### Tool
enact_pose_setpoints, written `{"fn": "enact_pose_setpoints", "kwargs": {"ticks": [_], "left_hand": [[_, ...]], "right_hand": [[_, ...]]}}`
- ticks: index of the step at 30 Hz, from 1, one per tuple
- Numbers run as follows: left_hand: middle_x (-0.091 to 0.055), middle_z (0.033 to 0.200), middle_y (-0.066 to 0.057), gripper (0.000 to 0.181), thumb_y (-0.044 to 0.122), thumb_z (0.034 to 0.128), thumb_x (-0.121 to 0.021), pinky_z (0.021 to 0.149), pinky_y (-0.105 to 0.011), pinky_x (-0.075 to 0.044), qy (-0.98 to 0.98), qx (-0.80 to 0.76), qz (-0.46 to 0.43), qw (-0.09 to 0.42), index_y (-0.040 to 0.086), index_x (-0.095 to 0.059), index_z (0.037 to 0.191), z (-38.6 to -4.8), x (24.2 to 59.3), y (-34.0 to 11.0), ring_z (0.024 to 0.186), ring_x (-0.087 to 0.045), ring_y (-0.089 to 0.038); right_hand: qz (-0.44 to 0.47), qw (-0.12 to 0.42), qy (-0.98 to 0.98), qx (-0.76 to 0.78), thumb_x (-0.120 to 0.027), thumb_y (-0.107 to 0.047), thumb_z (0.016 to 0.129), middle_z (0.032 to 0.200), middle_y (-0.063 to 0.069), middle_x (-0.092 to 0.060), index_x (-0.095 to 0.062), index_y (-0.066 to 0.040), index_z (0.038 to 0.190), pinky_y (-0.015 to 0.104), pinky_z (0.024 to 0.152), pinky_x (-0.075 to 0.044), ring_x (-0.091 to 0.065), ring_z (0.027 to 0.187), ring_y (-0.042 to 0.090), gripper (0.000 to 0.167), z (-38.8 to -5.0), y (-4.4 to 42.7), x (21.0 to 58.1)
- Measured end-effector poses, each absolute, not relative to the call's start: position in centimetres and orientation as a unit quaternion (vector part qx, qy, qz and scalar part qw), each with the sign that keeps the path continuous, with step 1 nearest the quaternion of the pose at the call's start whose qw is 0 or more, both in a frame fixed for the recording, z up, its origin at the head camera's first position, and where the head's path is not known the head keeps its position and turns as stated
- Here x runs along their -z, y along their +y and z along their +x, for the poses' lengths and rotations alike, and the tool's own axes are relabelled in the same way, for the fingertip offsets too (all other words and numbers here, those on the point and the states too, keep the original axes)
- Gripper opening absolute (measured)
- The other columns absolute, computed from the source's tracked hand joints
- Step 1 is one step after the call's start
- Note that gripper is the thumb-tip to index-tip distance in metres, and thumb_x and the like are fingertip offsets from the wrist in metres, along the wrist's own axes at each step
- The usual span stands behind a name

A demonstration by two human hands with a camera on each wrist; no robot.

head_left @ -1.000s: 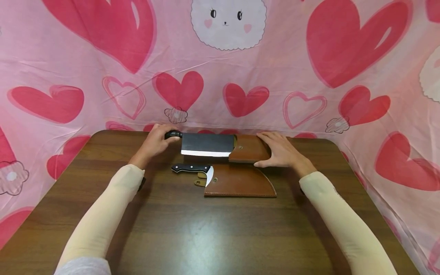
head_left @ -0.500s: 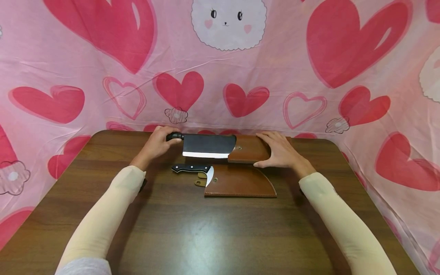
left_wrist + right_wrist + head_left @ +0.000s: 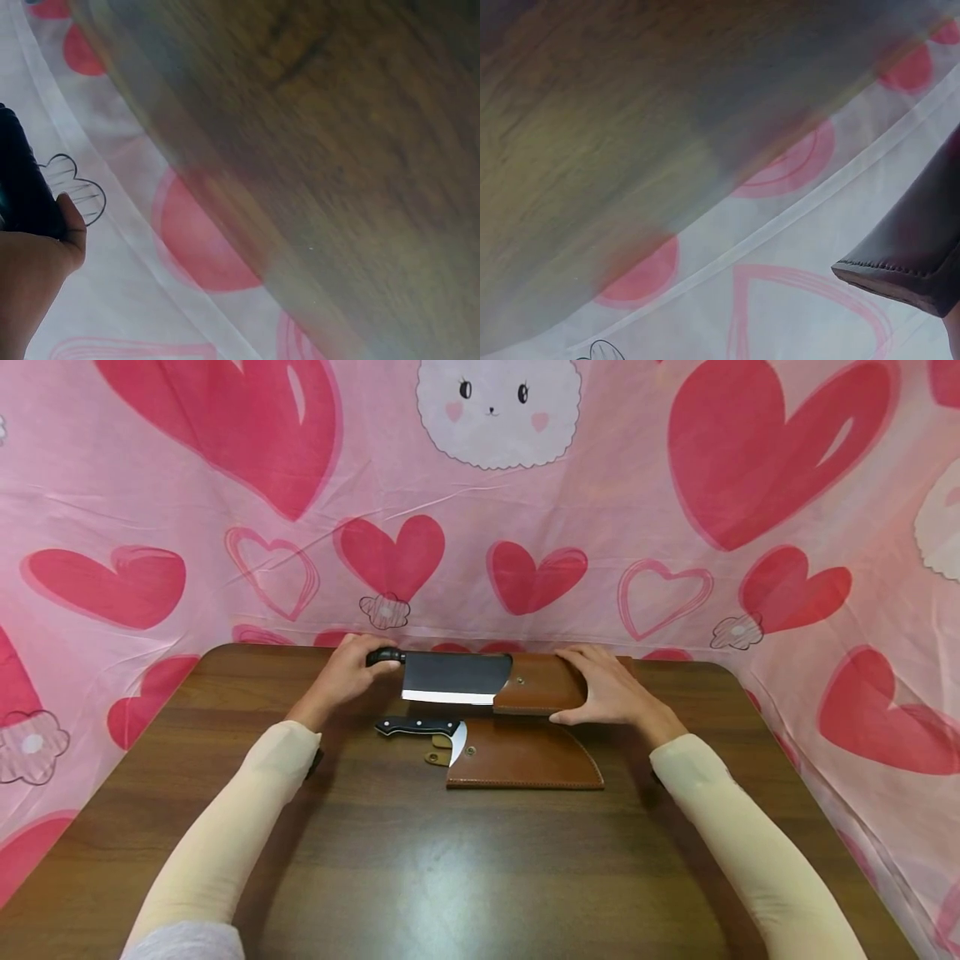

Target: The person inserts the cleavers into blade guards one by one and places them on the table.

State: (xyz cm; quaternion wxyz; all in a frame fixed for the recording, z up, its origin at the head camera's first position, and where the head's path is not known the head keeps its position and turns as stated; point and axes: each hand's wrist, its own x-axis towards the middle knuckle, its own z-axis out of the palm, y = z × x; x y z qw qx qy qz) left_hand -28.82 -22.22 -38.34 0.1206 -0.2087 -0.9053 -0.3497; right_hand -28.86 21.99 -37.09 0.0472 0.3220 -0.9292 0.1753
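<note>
The left hand (image 3: 347,670) grips the cleaver's black handle (image 3: 385,655); the right hand (image 3: 606,687) clasps the brown sheath (image 3: 536,683) between thumb and fingers. The cleaver (image 3: 452,675) sits partly inside, its bright edge toward the person — best kept in line with the mouth, fingers clear. Nearer lies a second knife (image 3: 417,727) in its own cover (image 3: 528,760), probably worth not bumping.
</note>
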Motion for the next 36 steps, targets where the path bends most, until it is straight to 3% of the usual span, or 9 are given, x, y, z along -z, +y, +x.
{"fn": "enact_pose_setpoints", "kwargs": {"ticks": [20,36], "left_hand": [[-0.066,0.119,-0.022,0.034,0.008,0.0905,-0.076,0.093,-0.053,-0.038,-0.908,0.346,-0.206,0.116,-0.003,-0.069,0.122,-28.5,38.2,-21.6,0.112,-0.047,-0.039],[-0.069,0.117,-0.020,0.037,0.008,0.0871,-0.081,0.095,-0.051,-0.042,-0.899,0.382,-0.191,0.100,-0.002,-0.071,0.121,-28.6,38.2,-21.9,0.108,-0.054,-0.036]], "right_hand": [[0.361,0.058,-0.915,-0.171,-0.083,-0.064,0.066,0.150,0.015,-0.046,-0.045,-0.009,0.151,0.059,0.113,-0.022,-0.037,0.139,0.034,0.108,-28.9,21.2,36.9],[0.364,0.067,-0.911,-0.181,-0.084,-0.063,0.066,0.148,0.010,-0.048,-0.047,-0.012,0.150,0.058,0.109,-0.026,-0.040,0.135,0.031,0.106,-28.7,20.9,37.1]]}}
